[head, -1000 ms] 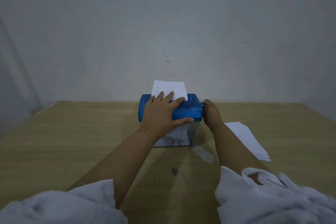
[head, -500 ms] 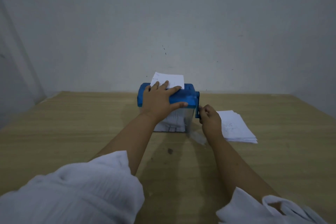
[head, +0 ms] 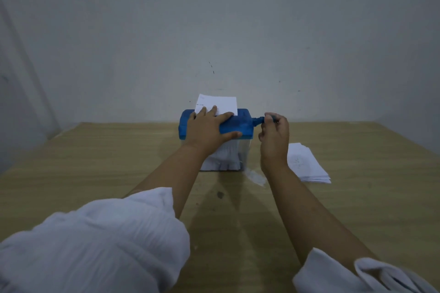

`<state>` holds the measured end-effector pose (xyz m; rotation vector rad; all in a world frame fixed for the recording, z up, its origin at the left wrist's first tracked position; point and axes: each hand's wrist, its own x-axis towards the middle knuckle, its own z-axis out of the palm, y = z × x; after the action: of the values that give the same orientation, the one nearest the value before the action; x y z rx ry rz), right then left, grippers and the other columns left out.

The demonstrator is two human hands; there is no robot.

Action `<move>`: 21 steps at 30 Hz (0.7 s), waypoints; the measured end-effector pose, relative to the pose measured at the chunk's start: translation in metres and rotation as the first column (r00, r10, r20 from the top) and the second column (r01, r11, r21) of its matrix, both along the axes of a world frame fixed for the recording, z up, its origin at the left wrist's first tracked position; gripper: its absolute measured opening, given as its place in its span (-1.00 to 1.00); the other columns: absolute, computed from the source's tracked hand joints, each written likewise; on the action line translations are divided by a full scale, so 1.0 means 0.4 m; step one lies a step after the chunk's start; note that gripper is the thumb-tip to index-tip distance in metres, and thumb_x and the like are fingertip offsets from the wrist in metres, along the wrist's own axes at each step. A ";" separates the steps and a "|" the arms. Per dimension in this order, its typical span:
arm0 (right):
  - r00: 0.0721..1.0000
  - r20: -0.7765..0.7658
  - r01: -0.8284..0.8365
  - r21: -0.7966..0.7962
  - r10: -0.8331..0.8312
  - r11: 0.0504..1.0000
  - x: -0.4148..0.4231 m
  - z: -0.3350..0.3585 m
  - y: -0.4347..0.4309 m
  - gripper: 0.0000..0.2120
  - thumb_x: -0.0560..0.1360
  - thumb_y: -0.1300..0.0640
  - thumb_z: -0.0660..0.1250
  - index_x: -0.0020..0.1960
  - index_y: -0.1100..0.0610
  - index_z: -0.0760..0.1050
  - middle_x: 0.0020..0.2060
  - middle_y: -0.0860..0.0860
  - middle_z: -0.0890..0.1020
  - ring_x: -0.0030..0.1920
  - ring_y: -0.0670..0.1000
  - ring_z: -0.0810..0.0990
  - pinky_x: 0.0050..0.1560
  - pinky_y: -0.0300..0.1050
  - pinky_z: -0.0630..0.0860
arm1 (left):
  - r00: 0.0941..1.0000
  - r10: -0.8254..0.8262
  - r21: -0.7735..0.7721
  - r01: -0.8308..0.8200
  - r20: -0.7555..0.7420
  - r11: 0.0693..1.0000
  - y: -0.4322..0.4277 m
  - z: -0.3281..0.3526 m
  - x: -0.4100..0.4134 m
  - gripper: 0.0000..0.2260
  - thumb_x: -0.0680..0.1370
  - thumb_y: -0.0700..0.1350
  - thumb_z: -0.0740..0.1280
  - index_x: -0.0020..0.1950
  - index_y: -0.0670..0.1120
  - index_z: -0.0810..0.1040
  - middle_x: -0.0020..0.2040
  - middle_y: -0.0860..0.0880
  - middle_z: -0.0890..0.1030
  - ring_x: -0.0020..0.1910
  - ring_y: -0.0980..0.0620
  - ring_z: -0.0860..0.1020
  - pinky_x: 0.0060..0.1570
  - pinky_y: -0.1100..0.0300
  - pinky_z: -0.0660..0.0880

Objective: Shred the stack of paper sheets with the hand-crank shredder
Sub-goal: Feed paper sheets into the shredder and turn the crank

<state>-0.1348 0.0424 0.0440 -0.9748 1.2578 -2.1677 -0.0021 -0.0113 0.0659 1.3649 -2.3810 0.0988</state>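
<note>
A blue hand-crank shredder (head: 240,123) stands on a clear bin (head: 242,152) at the far middle of the wooden table (head: 95,162). A white sheet (head: 221,103) sticks up out of its top slot. My left hand (head: 209,131) lies flat on the blue top, fingers spread and thumb along the front edge. My right hand (head: 273,135) pinches the blue crank handle (head: 260,120) at the shredder's right side, near the top of its turn. White shreds fill the bin. A stack of paper sheets (head: 307,164) lies on the table right of the shredder.
A grey wall (head: 214,43) rises just behind the shredder. A small white scrap (head: 257,177) and a dark spot (head: 220,194) lie on the table in front of the bin. My white sleeves fill the lower corners of the view.
My right hand has swung the crank from low at the shredder's side up to the top. The sheet sits a little lower in the slot. My left hand stays on the top.
</note>
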 end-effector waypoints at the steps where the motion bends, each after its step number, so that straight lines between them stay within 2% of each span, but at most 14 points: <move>1: 1.000 -0.020 -0.006 -0.007 0.006 1.000 -0.007 0.008 -0.007 -0.92 0.59 0.18 0.17 -0.05 0.06 0.41 -0.15 -0.01 0.48 -0.22 -0.12 0.41 -0.20 -0.24 0.37 | 1.000 -0.003 -0.008 0.003 -0.005 1.000 -0.003 -0.001 0.000 -0.42 0.48 0.36 0.15 0.46 0.20 0.24 0.52 -0.04 0.20 0.49 -0.09 0.13 0.44 -0.06 0.02; 3: 0.999 -0.039 -0.018 -0.003 0.017 1.000 -0.029 0.034 -0.029 -0.93 0.58 0.14 0.21 -0.04 0.12 0.43 -0.22 -0.03 0.49 -0.28 -0.13 0.40 -0.26 -0.26 0.36 | 1.000 -0.016 -0.021 0.016 -0.016 1.000 -0.006 -0.003 0.001 -0.42 0.48 0.35 0.15 0.46 0.20 0.24 0.52 -0.01 0.21 0.50 -0.06 0.12 0.44 -0.05 0.00; 6: 0.992 -0.120 -0.031 0.084 0.041 0.996 -0.068 0.082 -0.087 -0.84 0.56 0.08 0.26 -0.04 0.20 0.47 -0.31 -0.06 0.45 -0.33 -0.12 0.38 -0.32 -0.27 0.34 | 0.999 -0.030 -0.043 0.029 -0.020 0.999 -0.013 -0.008 0.003 -0.42 0.48 0.36 0.14 0.46 0.20 0.24 0.51 0.01 0.21 0.50 -0.05 0.12 0.44 -0.04 0.00; 9: 0.985 -0.162 -0.030 0.193 0.062 0.981 -0.099 0.107 -0.146 -0.90 0.54 0.11 0.30 -0.14 0.11 0.47 -0.26 -0.04 0.49 -0.30 -0.11 0.41 -0.28 -0.25 0.36 | 0.999 -0.037 -0.070 0.035 -0.018 0.997 -0.012 -0.015 0.004 -0.42 0.48 0.36 0.12 0.46 0.19 0.24 0.51 0.02 0.21 0.50 -0.06 0.12 0.45 -0.04 0.00; 11: 0.986 -0.155 -0.023 0.259 0.065 0.966 -0.108 0.106 -0.180 -0.86 0.53 0.14 0.31 -0.20 0.08 0.44 -0.30 -0.01 0.49 -0.33 -0.07 0.41 -0.31 -0.22 0.36 | 0.999 -0.043 -0.083 0.040 -0.025 0.996 -0.015 -0.016 0.003 -0.42 0.49 0.36 0.11 0.46 0.19 0.24 0.51 0.02 0.22 0.50 -0.07 0.13 0.45 -0.02 0.00; 13: 0.988 -0.136 -0.022 0.346 0.073 0.938 -0.105 0.082 -0.208 -0.83 0.52 0.14 0.33 -0.23 0.10 0.43 -0.30 0.03 0.51 -0.30 -0.01 0.45 -0.30 -0.12 0.44 | 0.999 -0.036 -0.093 0.033 -0.030 0.995 -0.019 -0.022 0.006 -0.42 0.49 0.36 0.10 0.47 0.19 0.24 0.51 0.02 0.22 0.50 -0.06 0.13 0.45 -0.01 0.00; 15: 0.994 -0.093 -0.021 0.424 0.066 0.905 -0.109 0.038 -0.215 -0.83 0.51 0.14 0.35 -0.24 0.11 0.44 -0.20 0.12 0.56 -0.20 0.09 0.51 -0.17 0.00 0.51 | 0.999 -0.038 -0.101 0.034 -0.030 0.994 -0.017 -0.025 0.003 -0.42 0.48 0.37 0.09 0.47 0.19 0.24 0.51 0.02 0.22 0.49 -0.05 0.14 0.44 0.00 0.00; 16: 0.995 -0.063 -0.035 0.458 0.072 0.888 -0.110 0.015 -0.215 -0.85 0.51 0.16 0.33 -0.22 0.13 0.45 -0.17 0.15 0.56 -0.18 0.11 0.50 -0.15 0.01 0.51 | 0.999 -0.036 -0.105 0.032 -0.035 0.994 -0.018 -0.026 0.003 -0.42 0.49 0.37 0.08 0.47 0.19 0.23 0.51 0.02 0.22 0.49 -0.05 0.14 0.44 0.00 0.00; 18: 0.996 -0.003 -0.075 0.497 0.088 0.864 -0.110 -0.023 -0.205 -0.92 0.54 0.24 0.25 -0.13 0.20 0.47 -0.23 0.16 0.52 -0.26 0.09 0.43 -0.26 -0.06 0.42 | 0.998 -0.035 -0.107 0.031 -0.044 0.994 -0.021 -0.026 0.004 -0.42 0.49 0.37 0.09 0.47 0.19 0.23 0.51 0.02 0.22 0.50 -0.05 0.14 0.44 0.00 0.00; 21: 0.993 -0.073 -0.035 0.533 0.088 0.845 -0.109 -0.067 -0.175 -0.90 0.53 0.27 0.22 -0.14 0.21 0.47 -0.35 0.09 0.47 -0.39 -0.01 0.33 -0.39 -0.16 0.29 | 0.998 -0.036 -0.108 0.031 -0.048 0.994 -0.020 -0.024 0.005 -0.41 0.48 0.37 0.10 0.47 0.19 0.24 0.52 0.01 0.21 0.50 -0.05 0.13 0.44 0.00 0.01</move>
<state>-0.1785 -0.0277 0.0171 -0.8659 1.7209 -1.5902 -0.0001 -0.0194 0.0563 1.2634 -2.3211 0.1779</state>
